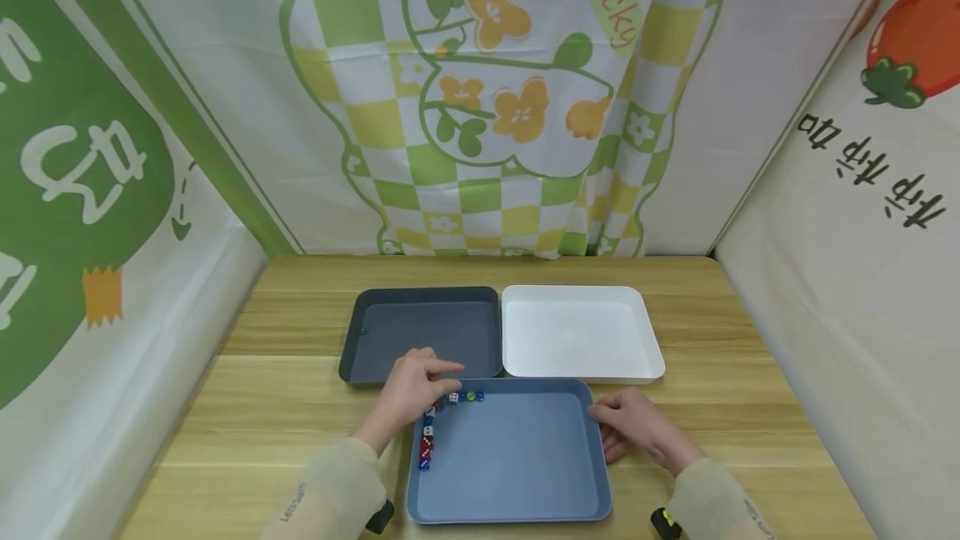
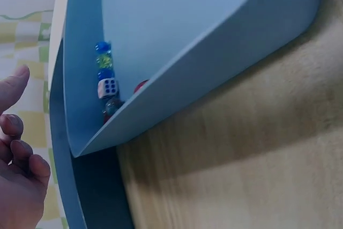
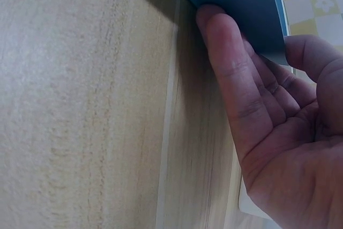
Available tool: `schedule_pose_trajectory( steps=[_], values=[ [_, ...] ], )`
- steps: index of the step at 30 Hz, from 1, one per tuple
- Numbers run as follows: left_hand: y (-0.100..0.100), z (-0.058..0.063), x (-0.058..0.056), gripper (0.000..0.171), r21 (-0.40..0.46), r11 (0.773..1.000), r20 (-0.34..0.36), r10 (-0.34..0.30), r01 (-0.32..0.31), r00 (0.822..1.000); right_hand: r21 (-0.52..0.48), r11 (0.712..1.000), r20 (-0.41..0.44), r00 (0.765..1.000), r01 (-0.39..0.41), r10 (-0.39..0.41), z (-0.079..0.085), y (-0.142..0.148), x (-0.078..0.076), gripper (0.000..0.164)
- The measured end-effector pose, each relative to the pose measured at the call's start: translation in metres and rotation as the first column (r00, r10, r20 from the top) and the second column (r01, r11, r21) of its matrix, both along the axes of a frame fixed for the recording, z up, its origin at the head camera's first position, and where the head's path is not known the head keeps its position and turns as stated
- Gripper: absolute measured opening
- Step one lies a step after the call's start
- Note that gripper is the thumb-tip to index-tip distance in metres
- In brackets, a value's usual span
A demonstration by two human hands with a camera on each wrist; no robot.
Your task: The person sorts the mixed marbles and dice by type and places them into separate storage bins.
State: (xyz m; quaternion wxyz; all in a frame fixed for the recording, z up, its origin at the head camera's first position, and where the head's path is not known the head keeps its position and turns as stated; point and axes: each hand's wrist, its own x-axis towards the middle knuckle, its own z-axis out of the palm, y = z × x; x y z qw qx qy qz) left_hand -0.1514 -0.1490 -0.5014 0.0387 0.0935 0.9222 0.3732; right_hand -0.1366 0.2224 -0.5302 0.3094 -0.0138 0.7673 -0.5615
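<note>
A blue tray (image 1: 517,457) lies nearest to me on the table. Small dice (image 1: 427,444) in blue, white, red and green line its left and far walls, meeting at the far left corner. Over that corner is my left hand (image 1: 411,386), index finger extended and thumb apart from it, with nothing seen between them. In the left wrist view, a white die (image 2: 107,87) stands in the row beside blue and green ones. My right hand (image 1: 637,423) grips the tray's right wall, thumb at the rim and fingers (image 3: 228,41) against the outside and lower edge.
Behind the blue tray stand a dark grey tray (image 1: 450,332) on the left and a white tray (image 1: 581,332) on the right. One small green piece (image 1: 363,331) lies at the grey tray's left wall. Printed curtains (image 1: 510,207) border the wooden table (image 1: 750,440).
</note>
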Motion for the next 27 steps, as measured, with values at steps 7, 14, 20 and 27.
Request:
schedule_pose_trajectory(
  steps=[7, 14, 20, 27],
  values=[
    [0.007, -0.008, 0.004, 0.021, 0.011, 1.0, 0.022, -0.003, 0.003, 1.0, -0.002, 1.0, -0.006, 1.0, 0.001, -0.002, -0.001, 0.001, 0.0, 0.03],
    [0.014, -0.016, 0.006, 0.018, 0.008, 1.0, 0.014, 0.004, -0.004, 1.0, 0.007, 1.0, -0.009, 1.0, 0.001, -0.001, -0.001, 0.0, 0.0, 0.03],
    [0.019, -0.022, 0.005, 0.017, -0.019, 0.999, -0.03, -0.026, 0.026, 0.999, 0.034, 0.999, -0.021, 1.0, 0.002, -0.001, 0.0, -0.001, 0.0, 0.029],
    [0.024, -0.028, 0.002, 0.019, -0.071, 0.996, -0.083, -0.068, 0.062, 0.994, 0.072, 0.997, -0.051, 0.999, 0.019, -0.015, 0.001, -0.005, 0.001, 0.03]
  ],
)
